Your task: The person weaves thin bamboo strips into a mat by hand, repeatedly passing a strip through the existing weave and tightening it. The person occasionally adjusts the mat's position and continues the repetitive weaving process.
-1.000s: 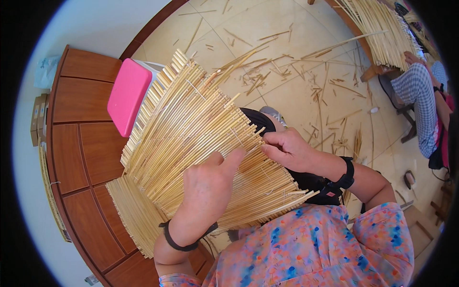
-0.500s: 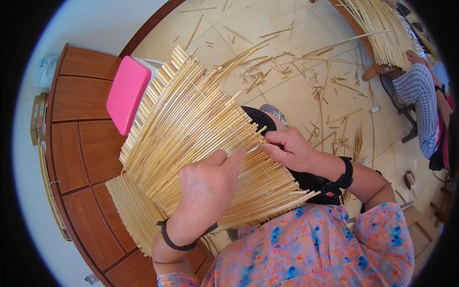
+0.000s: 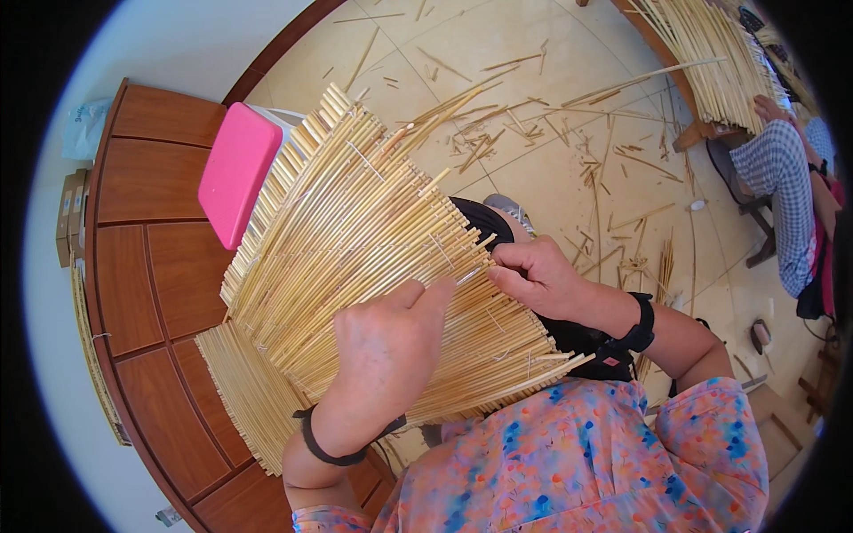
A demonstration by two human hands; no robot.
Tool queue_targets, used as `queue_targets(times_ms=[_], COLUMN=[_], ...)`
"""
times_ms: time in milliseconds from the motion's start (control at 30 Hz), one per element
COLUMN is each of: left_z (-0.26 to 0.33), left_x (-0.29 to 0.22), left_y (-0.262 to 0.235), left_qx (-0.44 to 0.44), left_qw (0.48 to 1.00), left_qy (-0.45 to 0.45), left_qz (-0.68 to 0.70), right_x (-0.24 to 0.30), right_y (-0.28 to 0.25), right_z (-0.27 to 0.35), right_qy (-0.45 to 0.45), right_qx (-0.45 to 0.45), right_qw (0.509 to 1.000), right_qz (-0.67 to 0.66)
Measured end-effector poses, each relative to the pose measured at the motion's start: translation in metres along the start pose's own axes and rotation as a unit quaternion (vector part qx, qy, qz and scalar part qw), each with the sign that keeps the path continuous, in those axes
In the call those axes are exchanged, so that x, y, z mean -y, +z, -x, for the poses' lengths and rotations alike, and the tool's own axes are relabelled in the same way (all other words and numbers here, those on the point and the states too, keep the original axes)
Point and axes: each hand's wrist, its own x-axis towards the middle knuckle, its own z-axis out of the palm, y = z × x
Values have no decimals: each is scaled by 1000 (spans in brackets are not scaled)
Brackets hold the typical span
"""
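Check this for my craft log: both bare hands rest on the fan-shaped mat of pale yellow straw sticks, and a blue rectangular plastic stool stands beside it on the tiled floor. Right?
Not quite. In the head view the rectangular plastic stool is pink, not blue. The rest holds: the left hand and right hand both rest on the fan-shaped mat of pale yellow straw sticks, with the stool beside it on the tiled floor.

A fan-shaped mat of pale yellow bamboo splints [image 3: 355,258] tilts up in front of the person, its sticks tied side by side with thin cord, ends uneven, spreading toward the upper left.
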Motion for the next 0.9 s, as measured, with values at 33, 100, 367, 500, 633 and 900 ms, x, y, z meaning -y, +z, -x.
queue_targets(times_ms=[33, 100, 367, 500, 633, 900], left_z=[1, 1, -1, -1, -1, -1], left_x=[2, 3, -2, -2, -2, -1], left_y=[3, 5, -1, 0, 0, 0], left_qx=[-10, -18, 10, 11, 8, 3], left_qw=[1000, 1000, 1000, 1000, 1000, 1000], left_qy=[9, 18, -11, -9, -6, 5], left_qz=[-4, -10, -15, -19, -18, -20], right_x=[0, 0, -1, 0, 0, 1], right_y=[0, 2, 2, 0, -1, 0], right_z=[0, 0, 0, 0, 0, 1], right_qy=[-3, -15, -20, -3, -1, -6], right_qx=[-2, -13, -15, 0, 6, 6], right_qw=[1000, 1000, 1000, 1000, 1000, 1000], right_qz=[1, 2, 11, 18, 8, -1])
